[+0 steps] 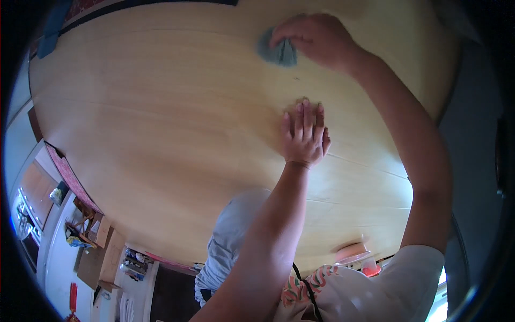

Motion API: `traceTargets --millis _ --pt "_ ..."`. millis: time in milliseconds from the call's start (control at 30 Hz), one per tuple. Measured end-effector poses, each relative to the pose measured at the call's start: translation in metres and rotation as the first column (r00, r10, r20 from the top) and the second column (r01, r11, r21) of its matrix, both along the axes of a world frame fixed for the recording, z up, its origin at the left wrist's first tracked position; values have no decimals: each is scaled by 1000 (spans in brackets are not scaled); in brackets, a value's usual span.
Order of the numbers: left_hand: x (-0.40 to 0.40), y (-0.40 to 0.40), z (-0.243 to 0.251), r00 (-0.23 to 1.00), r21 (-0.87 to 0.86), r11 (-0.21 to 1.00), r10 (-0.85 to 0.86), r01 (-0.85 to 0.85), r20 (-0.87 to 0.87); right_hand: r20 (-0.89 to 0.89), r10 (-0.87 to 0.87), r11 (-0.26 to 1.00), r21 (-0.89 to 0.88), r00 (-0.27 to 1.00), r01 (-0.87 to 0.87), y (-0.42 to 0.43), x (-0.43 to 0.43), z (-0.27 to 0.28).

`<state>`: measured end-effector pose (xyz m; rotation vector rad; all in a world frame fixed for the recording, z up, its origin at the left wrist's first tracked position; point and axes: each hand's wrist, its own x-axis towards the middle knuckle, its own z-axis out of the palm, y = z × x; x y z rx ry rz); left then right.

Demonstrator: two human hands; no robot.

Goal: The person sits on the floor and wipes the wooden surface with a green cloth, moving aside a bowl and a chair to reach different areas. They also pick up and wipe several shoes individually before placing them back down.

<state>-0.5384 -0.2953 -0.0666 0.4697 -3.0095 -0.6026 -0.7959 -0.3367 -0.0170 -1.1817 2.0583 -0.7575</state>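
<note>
A broad, light wood-coloured surface with a few thin creases or seams stretches before me. My right hand is bent over a bunched grey-blue cloth near the far side of this surface, its fingers closed on the cloth and slightly blurred. Nearer to my body, my left hand lies palm down on the surface with its fingers spread, holding nothing. Between the two hands is a small dark mark. A knee in grey trousers is beside my left forearm.
At the lower right stand a pink basin and a clear container with a red base. Pink patterned material edges the surface at left. Beyond it are a wooden cabinet and a shelf holding small items.
</note>
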Motion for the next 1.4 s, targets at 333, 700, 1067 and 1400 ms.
traceTargets --millis 333,700,1067,1400 --pt "6 1 -11 997 61 998 14 -10 -71 148 -244 970 37 958 241 191 80 2" --pt "8 -3 0 999 -51 998 -34 34 0 529 -464 884 328 711 333 241 72 16" --pt "1 8 -1 998 -86 995 -50 46 -43 94 -386 917 -73 918 393 223 53 -26" --pt "-1 15 2 999 -37 999 -39 38 -25 418 -472 880 168 776 444 290 141 12"
